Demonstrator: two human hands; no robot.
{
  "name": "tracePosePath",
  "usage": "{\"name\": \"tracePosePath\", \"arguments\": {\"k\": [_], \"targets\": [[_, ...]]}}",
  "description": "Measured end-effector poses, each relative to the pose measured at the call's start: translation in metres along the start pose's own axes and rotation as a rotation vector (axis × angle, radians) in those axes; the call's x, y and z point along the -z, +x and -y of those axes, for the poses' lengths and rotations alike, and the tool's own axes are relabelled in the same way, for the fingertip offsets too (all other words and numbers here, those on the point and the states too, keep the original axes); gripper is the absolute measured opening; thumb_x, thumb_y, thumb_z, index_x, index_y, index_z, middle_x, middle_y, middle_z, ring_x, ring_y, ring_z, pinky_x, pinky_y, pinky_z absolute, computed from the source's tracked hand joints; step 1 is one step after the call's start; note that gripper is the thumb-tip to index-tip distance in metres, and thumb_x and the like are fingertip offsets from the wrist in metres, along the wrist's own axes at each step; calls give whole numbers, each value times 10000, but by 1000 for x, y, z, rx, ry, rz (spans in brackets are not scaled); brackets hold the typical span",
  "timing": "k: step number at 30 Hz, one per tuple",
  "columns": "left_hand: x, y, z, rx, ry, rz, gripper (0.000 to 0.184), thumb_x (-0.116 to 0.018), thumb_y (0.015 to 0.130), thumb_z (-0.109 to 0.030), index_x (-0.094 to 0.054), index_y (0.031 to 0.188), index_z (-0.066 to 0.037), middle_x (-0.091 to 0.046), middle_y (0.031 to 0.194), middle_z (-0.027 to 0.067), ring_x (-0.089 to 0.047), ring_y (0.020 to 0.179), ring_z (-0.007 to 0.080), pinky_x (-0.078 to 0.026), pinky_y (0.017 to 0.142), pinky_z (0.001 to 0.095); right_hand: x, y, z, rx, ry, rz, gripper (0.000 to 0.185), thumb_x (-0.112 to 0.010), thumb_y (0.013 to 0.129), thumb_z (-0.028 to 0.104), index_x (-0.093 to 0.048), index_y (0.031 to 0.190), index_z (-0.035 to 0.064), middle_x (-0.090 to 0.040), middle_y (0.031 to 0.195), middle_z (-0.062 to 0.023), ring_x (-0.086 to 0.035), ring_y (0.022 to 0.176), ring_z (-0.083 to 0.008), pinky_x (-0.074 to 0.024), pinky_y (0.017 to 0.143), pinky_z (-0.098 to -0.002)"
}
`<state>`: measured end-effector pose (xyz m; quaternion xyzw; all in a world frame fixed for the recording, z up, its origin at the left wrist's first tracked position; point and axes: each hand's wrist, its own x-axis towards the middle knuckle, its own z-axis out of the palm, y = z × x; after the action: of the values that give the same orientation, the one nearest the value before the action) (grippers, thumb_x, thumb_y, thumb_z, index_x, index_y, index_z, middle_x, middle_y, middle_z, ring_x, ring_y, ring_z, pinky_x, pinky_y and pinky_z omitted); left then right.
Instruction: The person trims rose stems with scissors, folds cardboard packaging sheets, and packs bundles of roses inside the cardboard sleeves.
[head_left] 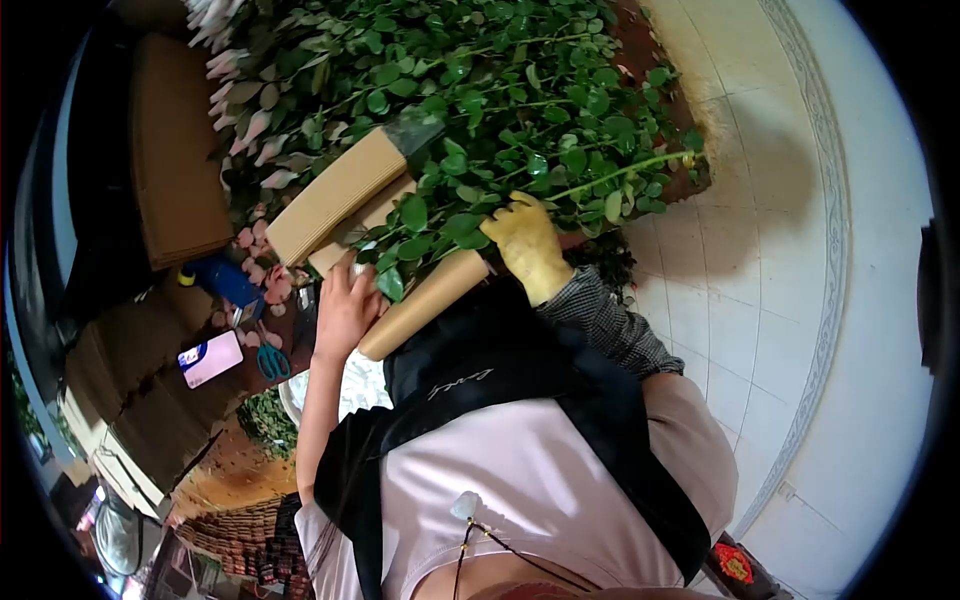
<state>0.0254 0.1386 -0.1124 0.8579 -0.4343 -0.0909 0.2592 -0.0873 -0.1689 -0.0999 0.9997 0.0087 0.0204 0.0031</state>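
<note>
My left hand (347, 308), bare, has its fingers bent at the left end of a brown cardboard sheet (425, 305), whose near edge curls up towards me. Leafy rose stems (425, 225) lie on that sheet between my hands; a pale patch, perhaps a bloom, shows by my left fingertips. My right hand (527, 245) wears a yellow glove, its fingers curled over the stems at the sheet's right end. One long green stem (630, 172) sticks out to the right beyond the glove. A stack of cut cardboard strips (340, 195) lies just beyond my left hand.
A large heap of roses (480, 80) covers the table, pale pink heads to the left. Left of me are teal scissors (272, 362), a pink-and-white packet (211, 360), a blue object (225, 282) and loose petals. Large cardboard pieces (180, 150) stand at the far left; white floor tiles (720, 300) lie right.
</note>
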Motion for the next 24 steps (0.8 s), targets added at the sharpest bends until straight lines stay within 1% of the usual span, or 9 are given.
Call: {"name": "tracePosePath", "arguments": {"k": [1,4,7,9,11,14,18,20,24], "targets": [[-2,0,1,0,32,7,421,-700,774,-118,-608,1181,-63,-500,1330,214,-524,1138,406,-447,958,476,2,1,-3,8,101,2,116,-592,754,169,-656,843,132,-642,783,-64,-639,833,-244,-465,969,-416],[-12,4,1,-4,138,-55,420,-707,776,-165,-601,1177,-97,-501,1329,195,-523,1140,387,-434,955,467,-40,-13,-14,-8,468,-224,109,-654,723,59,-634,822,100,-635,810,-100,-626,853,-290,-445,997,-452],[-20,2,6,5,162,-80,413,-707,780,-194,-598,1171,-117,-502,1328,182,-521,1144,374,-425,956,468,-48,-16,-31,-31,647,-26,271,-710,778,11,-677,1040,74,-660,921,-145,-624,901,-355,-415,1050,-506],[-19,3,6,-2,187,-70,407,-700,787,-201,-596,1172,-117,-503,1326,177,-515,1152,375,-420,961,472,-28,-10,-42,-42,734,47,250,-700,828,72,-666,1076,76,-651,832,-122,-628,844,-343,-379,1118,-508],[-18,4,5,-10,186,-78,395,-690,795,-203,-598,1169,-115,-501,1325,175,-514,1142,371,-415,961,471,10,1,-43,-3,683,44,242,-655,861,91,-675,1102,92,-679,909,-118,-646,899,-329,-446,1035,-475],[-17,5,7,-16,232,-39,386,-660,817,-218,-594,1181,-107,-492,1329,169,-522,1100,359,-415,948,464,6,9,-27,-28,133,537,154,-587,870,109,-705,967,125,-674,843,-93,-649,881,-312,-451,1006,-469],[-5,5,0,26,226,2,382,-666,836,-255,-600,1185,-115,-482,1348,155,-515,1127,348,-415,961,457,5,5,-27,-22,102,447,164,-571,814,88,-696,900,149,-666,827,-71,-641,863,-265,-456,988,-440],[3,3,-3,-4,182,62,412,-682,841,-297,-606,1212,-134,-476,1360,148,-511,1157,342,-413,980,453,27,8,-26,-10,56,170,184,-564,797,84,-683,917,157,-661,835,-56,-632,879,-248,-441,1004,-406],[8,1,-8,31,165,127,490,-718,831,-303,-586,1266,-121,-466,1368,171,-486,1212,369,-409,1002,476,-23,-5,-35,-32,284,-24,63,-598,809,72,-656,803,97,-643,790,-53,-639,869,-262,-439,1029,-416]]}}
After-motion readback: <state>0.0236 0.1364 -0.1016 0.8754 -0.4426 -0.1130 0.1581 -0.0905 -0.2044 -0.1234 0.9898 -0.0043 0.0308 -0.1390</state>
